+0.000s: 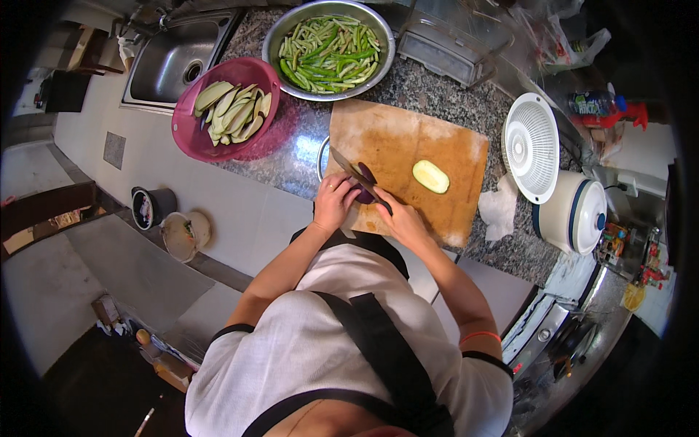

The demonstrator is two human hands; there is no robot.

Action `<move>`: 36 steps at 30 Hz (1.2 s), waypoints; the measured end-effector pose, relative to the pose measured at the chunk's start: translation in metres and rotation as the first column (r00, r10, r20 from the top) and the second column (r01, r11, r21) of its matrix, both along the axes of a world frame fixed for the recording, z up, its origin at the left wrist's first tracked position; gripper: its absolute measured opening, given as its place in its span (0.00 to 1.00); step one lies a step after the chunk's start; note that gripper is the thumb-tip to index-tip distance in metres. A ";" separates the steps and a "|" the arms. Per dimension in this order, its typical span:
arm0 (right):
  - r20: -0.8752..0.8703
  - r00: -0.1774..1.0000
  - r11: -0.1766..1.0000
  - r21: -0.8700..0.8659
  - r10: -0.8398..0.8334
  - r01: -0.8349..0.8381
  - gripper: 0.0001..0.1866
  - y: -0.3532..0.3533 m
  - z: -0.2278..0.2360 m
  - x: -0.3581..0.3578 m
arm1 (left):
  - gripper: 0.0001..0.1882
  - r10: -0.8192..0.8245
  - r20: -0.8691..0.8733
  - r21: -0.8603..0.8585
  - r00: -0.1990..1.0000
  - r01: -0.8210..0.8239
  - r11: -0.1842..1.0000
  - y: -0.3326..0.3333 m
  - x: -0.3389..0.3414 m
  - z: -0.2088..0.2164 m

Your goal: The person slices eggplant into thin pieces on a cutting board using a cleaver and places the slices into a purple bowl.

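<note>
My right hand (402, 218) is wrapped round the handle of a kitchen knife (346, 167). Its blade slants up and left across a dark purple eggplant (366, 196) at the left side of the wooden cutting board (459, 142). With bent fingers, my left hand (335, 202) grips the eggplant's near end, close beside the blade. Purple skin shows on both sides of the knife; my fingers hide the rest. Right of the knife, a pale oval slice (431, 177) with a thin green rim lies flat on the board.
Pale eggplant slices (233, 113) fill part of a pink basin (182, 138) at left. A steel bowl (270, 45) of cut green vegetables stands behind the board. A white strainer (531, 146), a lidded pot (561, 215) and a cloth (499, 207) are at right. The sink (164, 73) is far left.
</note>
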State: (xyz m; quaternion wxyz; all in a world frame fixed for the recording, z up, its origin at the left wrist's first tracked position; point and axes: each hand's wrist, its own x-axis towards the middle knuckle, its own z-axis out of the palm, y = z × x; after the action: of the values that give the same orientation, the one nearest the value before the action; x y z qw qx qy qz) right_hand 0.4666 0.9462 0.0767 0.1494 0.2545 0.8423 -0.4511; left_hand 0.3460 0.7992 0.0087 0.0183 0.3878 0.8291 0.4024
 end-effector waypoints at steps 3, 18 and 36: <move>-0.035 0.999 0.999 0.044 -0.008 0.010 0.22 0.002 -0.003 0.002 | 0.13 -0.001 -0.009 0.012 1.000 0.001 1.000 0.000 0.000 0.002; 0.015 1.000 1.000 -0.009 0.023 -0.023 0.21 0.005 0.052 0.044 | 0.12 0.015 -0.007 0.016 1.000 -0.015 1.000 -0.001 0.003 0.005; 0.011 0.999 0.998 0.043 0.052 -0.052 0.22 0.005 0.047 0.045 | 0.13 0.024 0.003 0.039 1.000 -0.024 0.999 -0.002 0.003 0.003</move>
State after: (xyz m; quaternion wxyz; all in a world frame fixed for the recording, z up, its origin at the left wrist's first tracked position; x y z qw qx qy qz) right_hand 0.5120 0.9516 0.1241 0.1598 0.2381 0.8574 -0.4274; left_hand 0.3486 0.7972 0.0119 0.0070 0.3777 0.8255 0.4194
